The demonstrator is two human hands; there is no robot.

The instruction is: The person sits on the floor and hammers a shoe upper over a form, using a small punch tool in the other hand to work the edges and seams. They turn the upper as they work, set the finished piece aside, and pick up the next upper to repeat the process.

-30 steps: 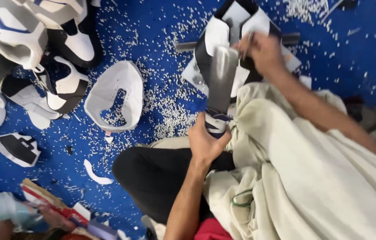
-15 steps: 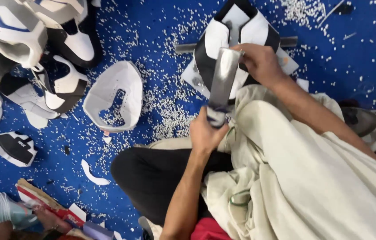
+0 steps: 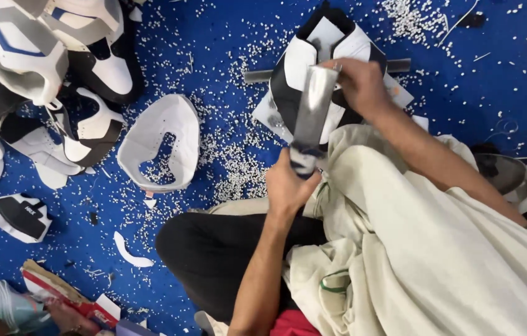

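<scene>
On a blue floor [image 3: 475, 106] strewn with white pellets [image 3: 238, 168], our left hand [image 3: 288, 186] and right hand [image 3: 363, 84] grip a grey strip [image 3: 312, 109] over a shoe upper [image 3: 298, 68]; more uppers [image 3: 33, 68] crowd far left.

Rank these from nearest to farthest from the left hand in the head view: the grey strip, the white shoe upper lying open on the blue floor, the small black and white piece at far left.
1. Grey strip: held at its lower end by the left hand.
2. White shoe upper: to the left of the hand, on the blue floor.
3. Black and white piece: far left, farthest.
</scene>
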